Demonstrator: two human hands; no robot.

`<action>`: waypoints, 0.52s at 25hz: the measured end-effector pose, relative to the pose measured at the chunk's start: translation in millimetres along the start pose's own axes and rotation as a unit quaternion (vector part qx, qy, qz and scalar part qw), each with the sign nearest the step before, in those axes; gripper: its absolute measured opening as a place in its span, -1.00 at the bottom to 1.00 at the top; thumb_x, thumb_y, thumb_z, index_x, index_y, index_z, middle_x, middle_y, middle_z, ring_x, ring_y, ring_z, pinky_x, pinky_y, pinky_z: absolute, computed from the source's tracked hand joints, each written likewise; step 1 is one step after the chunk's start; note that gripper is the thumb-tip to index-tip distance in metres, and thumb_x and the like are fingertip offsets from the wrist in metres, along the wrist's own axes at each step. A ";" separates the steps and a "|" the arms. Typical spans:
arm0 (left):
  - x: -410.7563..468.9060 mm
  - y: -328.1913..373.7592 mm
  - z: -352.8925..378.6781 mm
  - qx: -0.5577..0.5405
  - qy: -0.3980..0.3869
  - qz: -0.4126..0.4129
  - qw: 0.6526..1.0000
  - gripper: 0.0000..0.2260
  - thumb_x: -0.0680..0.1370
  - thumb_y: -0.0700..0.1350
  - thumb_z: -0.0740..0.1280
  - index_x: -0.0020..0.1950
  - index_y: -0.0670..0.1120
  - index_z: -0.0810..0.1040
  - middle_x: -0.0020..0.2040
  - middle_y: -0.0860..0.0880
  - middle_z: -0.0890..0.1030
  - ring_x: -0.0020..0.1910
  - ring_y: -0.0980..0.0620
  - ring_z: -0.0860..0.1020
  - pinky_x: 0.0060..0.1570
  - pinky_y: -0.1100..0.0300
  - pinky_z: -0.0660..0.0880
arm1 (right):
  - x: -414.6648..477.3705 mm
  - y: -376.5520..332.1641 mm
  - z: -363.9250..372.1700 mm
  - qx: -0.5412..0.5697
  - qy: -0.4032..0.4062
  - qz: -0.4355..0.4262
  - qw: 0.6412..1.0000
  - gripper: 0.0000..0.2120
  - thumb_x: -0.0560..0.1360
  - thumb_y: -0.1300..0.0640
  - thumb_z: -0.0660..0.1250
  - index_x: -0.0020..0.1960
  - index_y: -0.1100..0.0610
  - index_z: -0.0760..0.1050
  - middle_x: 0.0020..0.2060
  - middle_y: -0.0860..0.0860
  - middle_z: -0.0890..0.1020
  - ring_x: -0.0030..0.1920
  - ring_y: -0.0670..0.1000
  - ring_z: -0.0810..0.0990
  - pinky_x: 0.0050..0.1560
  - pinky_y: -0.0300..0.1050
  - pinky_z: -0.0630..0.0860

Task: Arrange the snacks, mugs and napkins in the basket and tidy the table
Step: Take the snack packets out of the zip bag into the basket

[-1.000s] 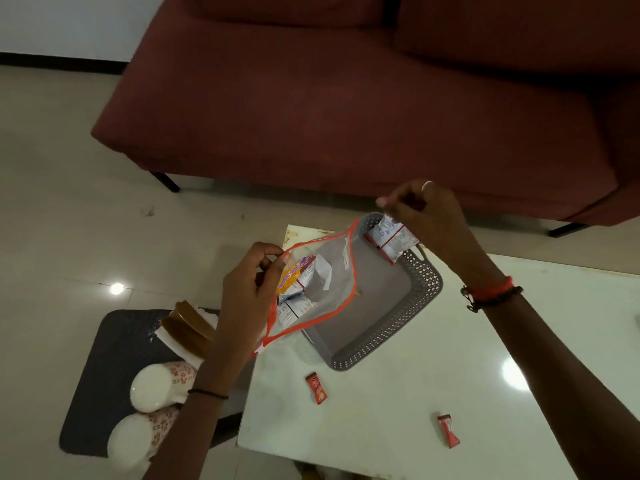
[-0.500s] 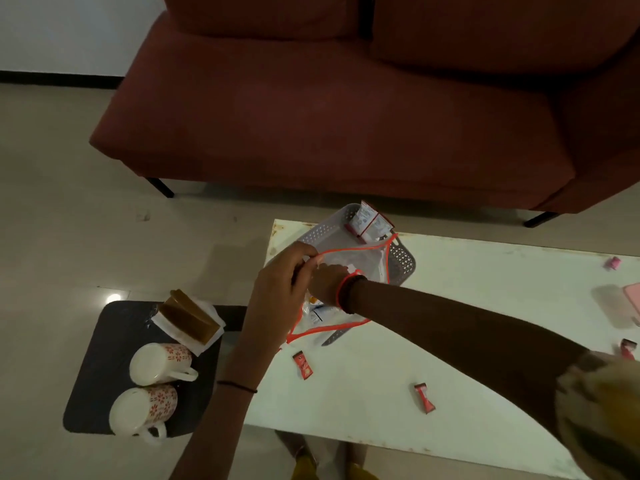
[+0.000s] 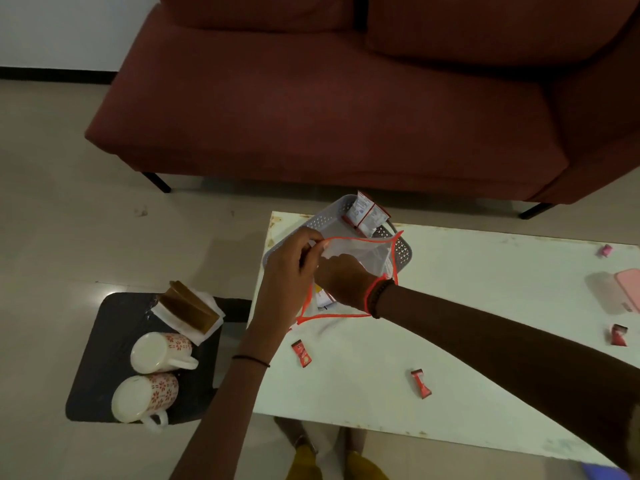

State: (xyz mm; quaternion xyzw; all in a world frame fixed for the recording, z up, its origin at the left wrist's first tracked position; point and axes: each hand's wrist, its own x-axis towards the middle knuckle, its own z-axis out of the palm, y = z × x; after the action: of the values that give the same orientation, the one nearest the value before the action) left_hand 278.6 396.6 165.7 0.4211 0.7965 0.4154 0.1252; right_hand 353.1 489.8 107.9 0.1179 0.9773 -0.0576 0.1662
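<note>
Dim living room, with a white low table (image 3: 485,306) standing in front of a dark red sofa (image 3: 311,116). A grey perforated basket (image 3: 322,220) sits at one corner of the table.

A second ago the right hand held a small bundle of snack sachets over the basket's far rim. Now the sachets (image 3: 367,214) lean inside that far corner, let go, and the right hand (image 3: 343,275) has gone back into the clear, orange-edged pouch (image 3: 360,249) held just in front of the basket. One batch of snacks is delivered, and the next is probably about to be drawn out.

The left hand (image 3: 287,271) pinches the pouch's rim between thumb and fingers, holding its mouth wide. The right hand is sunk in to the wrist, knuckles up and fingers bent downward. Plastic and poor light hide whether they have closed on anything. More packets show faintly low in the pouch.

On the near side of the basket, red wrapped sweets (image 3: 301,354) lie loose on the table. Left of the basket, off the table, a dark stool (image 3: 100,341) carries two patterned mugs (image 3: 161,351) and a stack of napkins (image 3: 188,311), not yet collected.
</note>
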 end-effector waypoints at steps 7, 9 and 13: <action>20.6 -23.0 -28.0 0.007 0.004 -0.024 1.000 -0.82 0.53 -0.11 0.29 0.01 -0.21 0.54 -0.15 -0.13 0.64 -0.26 0.05 0.52 -0.18 0.37 0.46 | -42.7 3.5 -77.6 0.105 0.091 0.050 0.989 -0.67 0.56 0.08 0.28 0.31 0.09 0.48 0.13 0.09 0.66 0.07 0.09 0.67 0.11 -0.09 0.58; 26.0 -31.1 -35.1 0.017 0.005 -0.008 1.000 -0.82 0.54 -0.13 0.28 0.02 -0.23 0.53 -0.14 -0.13 0.65 -0.27 0.03 0.54 -0.20 0.38 0.43 | -57.9 12.3 -104.1 0.156 0.133 0.090 0.975 -0.70 0.57 0.06 0.27 0.28 0.05 0.52 0.12 0.05 0.67 0.06 0.06 0.68 0.08 -0.10 0.59; 34.8 -40.1 -42.1 0.029 0.027 -0.020 0.999 -0.86 0.55 -0.14 0.27 0.00 -0.21 0.53 -0.24 -0.04 0.58 -0.39 0.17 0.47 -0.30 0.54 0.37 | -82.0 47.7 -132.0 0.391 0.298 0.138 0.860 -0.81 0.52 0.21 0.34 0.08 0.20 0.65 -0.14 0.12 0.71 -0.14 -0.07 0.65 -0.05 -0.19 0.58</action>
State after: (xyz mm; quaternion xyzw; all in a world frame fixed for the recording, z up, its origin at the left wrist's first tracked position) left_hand 211.4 388.0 166.5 0.3974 0.8194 0.4010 0.0992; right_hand 399.1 538.6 256.0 0.3180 0.8511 -0.3738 -0.1864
